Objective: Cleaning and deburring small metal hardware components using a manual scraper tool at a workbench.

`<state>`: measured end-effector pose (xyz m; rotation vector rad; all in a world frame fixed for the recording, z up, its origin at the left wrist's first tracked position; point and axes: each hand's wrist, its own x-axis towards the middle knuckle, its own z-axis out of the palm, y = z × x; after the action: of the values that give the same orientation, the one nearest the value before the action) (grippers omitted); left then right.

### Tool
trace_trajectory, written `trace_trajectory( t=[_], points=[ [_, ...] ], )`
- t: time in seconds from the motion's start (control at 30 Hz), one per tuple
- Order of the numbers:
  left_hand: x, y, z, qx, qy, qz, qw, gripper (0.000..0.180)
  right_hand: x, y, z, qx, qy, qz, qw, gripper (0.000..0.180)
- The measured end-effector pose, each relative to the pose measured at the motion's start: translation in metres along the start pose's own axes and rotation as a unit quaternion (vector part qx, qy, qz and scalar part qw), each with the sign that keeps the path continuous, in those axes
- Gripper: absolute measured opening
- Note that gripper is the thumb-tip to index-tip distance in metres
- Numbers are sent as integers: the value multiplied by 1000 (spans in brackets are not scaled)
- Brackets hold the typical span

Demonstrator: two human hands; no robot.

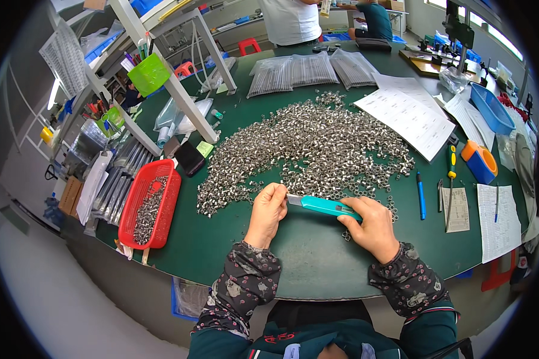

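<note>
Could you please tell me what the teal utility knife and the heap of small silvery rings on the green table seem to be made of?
The teal utility knife looks like smooth moulded plastic, with a grey metal blade showing at its left end. The heap of small silvery rings appears to be bare metal, judging by bright glints; which alloy, I cannot tell.

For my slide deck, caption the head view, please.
Right hand holds a teal utility knife, left hand at its blade, beside a heap of small metal parts.

cutter point(323, 206) blade tip hidden inside left hand point(268, 212); single metal rings point(305, 149) too small to tell
</note>
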<state>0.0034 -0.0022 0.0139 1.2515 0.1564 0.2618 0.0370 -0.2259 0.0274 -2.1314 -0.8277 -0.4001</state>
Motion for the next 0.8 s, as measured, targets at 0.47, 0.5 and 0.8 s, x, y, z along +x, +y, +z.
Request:
trace_trajectory(
  t=[0.47, 0.5, 0.8],
  points=[
    [0, 1, -2, -28, -9, -33, 999, 25, 2, -6, -3, -45, 30, -51, 997, 25],
    [0, 1, -2, -37, -7, -39, 999, 26, 2, -6, -3, -52, 31, -54, 997, 25],
    [-1, 2, 1, -47, 8, -51, 998, 29, 1, 4, 0, 58, -44, 9, 997, 23]
  ],
)
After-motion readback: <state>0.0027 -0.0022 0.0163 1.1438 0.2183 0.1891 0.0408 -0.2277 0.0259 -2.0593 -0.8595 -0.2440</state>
